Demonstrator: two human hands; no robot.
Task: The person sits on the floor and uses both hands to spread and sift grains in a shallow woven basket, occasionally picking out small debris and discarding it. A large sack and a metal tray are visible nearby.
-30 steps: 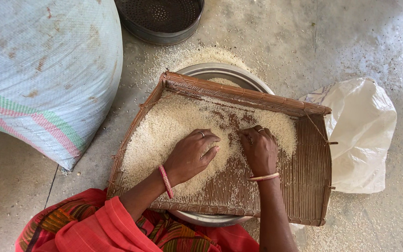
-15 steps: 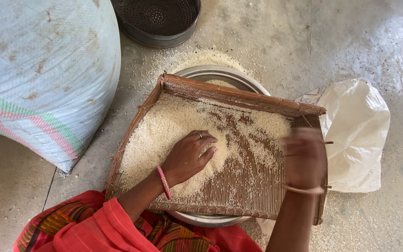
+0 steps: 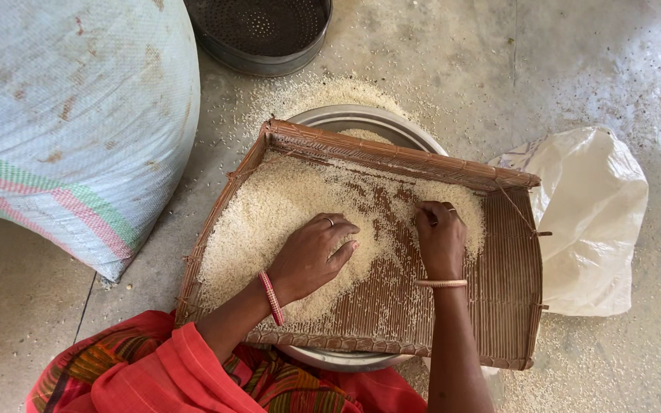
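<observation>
A: How far along can the picking-over of the rice (image 3: 284,206) be judged to be?

B: Roughly midway, it may be judged. The white grains are heaped over the left and far part of the woven winnowing tray (image 3: 518,268), while the near right part is bared to its brown ribs, with only scattered grains on it. A streak of bare weave is seen through the middle of the heap.

A: And how are the hands placed?

B: The left hand (image 3: 311,252) is laid flat, palm down and fingers spread, on the heap near the tray's middle; nothing is gripped by it. The right hand (image 3: 439,239) is set at the heap's right edge with its fingers curled down into the grains. Whether anything is pinched there cannot be told. A ring and a bangle are worn on each.

A: What is left, then?

B: Most of the heap under and beyond the left hand appears not yet spread thin, so a good share seems to remain.

A: And around the tray?

B: The tray is rested on a round metal basin (image 3: 361,118), whose rim shows at the far and near sides. Spilled grains are strewn on the concrete floor (image 3: 437,53). A large woven sack (image 3: 70,115) stands at the left, a perforated metal sieve (image 3: 262,30) lies beyond, and a white plastic bag (image 3: 594,222) lies just beside the tray's right edge.
</observation>
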